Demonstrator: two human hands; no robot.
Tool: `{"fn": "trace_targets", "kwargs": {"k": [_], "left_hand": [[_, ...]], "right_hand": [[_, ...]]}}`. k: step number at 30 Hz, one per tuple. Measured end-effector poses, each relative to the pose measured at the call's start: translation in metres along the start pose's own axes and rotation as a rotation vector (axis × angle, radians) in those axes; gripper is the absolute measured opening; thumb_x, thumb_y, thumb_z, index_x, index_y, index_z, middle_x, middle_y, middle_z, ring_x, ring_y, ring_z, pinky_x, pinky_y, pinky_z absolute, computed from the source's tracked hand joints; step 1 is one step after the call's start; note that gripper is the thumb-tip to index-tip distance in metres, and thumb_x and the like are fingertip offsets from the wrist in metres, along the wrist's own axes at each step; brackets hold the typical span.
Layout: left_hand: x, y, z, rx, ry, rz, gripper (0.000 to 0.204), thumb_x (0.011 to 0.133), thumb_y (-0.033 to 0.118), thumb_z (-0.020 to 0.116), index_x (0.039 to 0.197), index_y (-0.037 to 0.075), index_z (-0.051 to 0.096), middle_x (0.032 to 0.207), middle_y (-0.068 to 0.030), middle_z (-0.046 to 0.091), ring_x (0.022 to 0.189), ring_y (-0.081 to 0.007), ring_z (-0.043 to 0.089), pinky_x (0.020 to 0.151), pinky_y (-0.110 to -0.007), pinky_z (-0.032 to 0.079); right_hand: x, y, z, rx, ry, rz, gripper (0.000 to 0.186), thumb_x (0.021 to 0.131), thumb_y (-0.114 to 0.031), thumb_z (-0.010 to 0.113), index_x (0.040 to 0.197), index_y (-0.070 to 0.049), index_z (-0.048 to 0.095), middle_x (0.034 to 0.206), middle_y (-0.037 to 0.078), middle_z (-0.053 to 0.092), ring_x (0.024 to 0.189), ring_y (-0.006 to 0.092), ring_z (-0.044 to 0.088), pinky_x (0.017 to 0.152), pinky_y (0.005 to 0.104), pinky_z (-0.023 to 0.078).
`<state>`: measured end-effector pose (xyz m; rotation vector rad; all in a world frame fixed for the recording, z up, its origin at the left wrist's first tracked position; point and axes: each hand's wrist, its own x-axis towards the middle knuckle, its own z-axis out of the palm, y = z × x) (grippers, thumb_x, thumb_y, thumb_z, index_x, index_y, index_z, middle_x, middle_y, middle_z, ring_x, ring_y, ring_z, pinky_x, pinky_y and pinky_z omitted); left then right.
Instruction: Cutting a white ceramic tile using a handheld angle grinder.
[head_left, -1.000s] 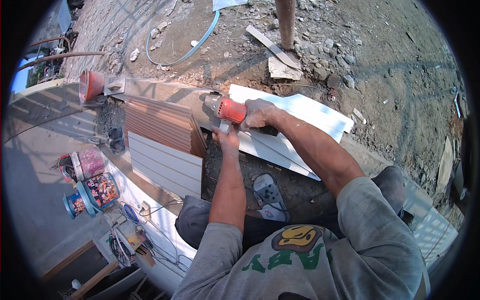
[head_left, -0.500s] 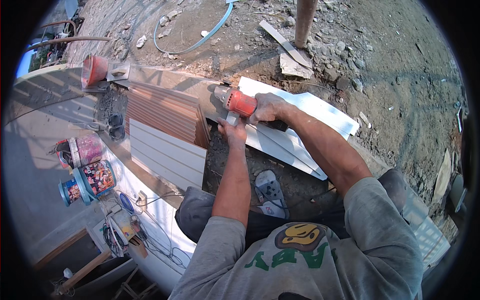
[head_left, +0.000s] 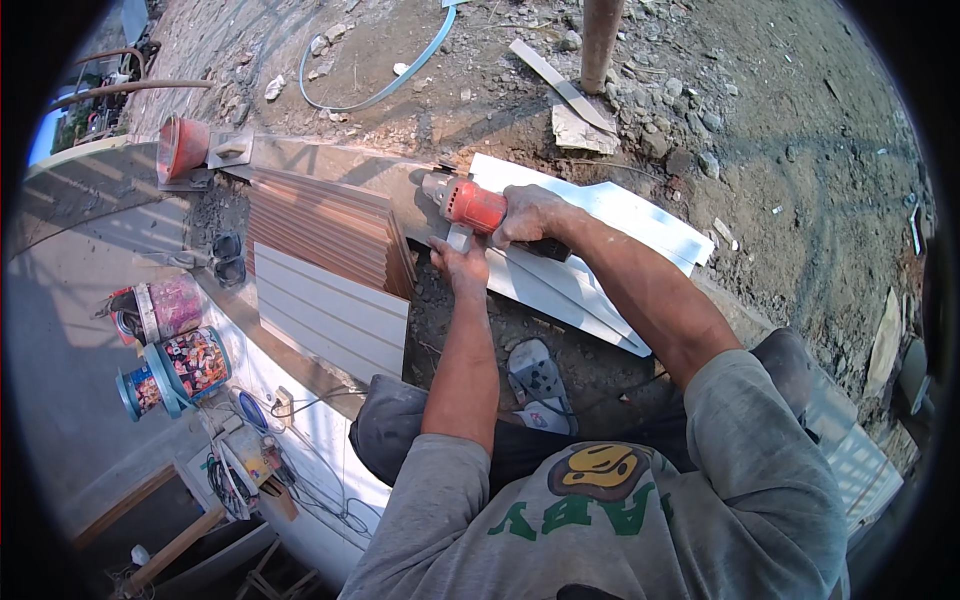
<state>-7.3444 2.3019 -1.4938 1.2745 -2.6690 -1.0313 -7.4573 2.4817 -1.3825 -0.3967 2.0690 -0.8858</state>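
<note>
My right hand [head_left: 534, 214] is wrapped round the body of a red angle grinder [head_left: 475, 205], whose metal head points left. Just below the tool, my left hand [head_left: 464, 267] has its fingers closed on the end of a narrow white strip [head_left: 459, 237]. The grinder's disc and the exact spot where it meets the strip are too small and hidden to make out. Long white panels [head_left: 570, 295] lie under and right of my right hand, partly covered by my forearm.
Left of my hands stand stacked brown ribbed panels [head_left: 330, 225] and a white grooved panel [head_left: 335, 315]. Farther left are a red bucket [head_left: 184, 147], patterned buckets [head_left: 195, 362] and tangled cables [head_left: 330, 505]. A metal pole [head_left: 600, 45] rises from the rubble ahead. My slippered foot [head_left: 538, 372] is below.
The whole view has shifted slightly, so the scene sits a little farther left. Both hands keep their holds on the grinder and the white strip.
</note>
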Motion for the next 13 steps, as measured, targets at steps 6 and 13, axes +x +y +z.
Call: {"fn": "trace_targets", "kwargs": {"k": [6, 13], "left_hand": [[0.013, -0.018, 0.006, -0.045, 0.036, 0.005, 0.108, 0.077, 0.036, 0.079, 0.147, -0.007, 0.009, 0.142, -0.0283, 0.028, 0.128, -0.0387, 0.039, 0.107, -0.039, 0.037], [-0.010, 0.015, 0.002, -0.028, -0.010, -0.047, 0.108, 0.077, 0.035, 0.079, 0.149, -0.004, 0.008, 0.143, -0.0281, 0.026, 0.128, -0.0386, 0.039, 0.109, -0.038, 0.035]], "right_hand": [[-0.001, -0.005, -0.004, 0.006, -0.035, 0.005, 0.051, 0.051, -0.034, 0.070, 0.088, 0.001, 0.071, 0.088, 0.020, 0.070, 0.081, 0.0319, 0.068, 0.072, 0.0368, 0.053], [-0.001, 0.006, -0.009, 0.004, -0.091, 0.023, 0.050, 0.051, -0.033, 0.071, 0.090, -0.001, 0.072, 0.090, 0.019, 0.070, 0.084, 0.0311, 0.068, 0.074, 0.0367, 0.053]]}}
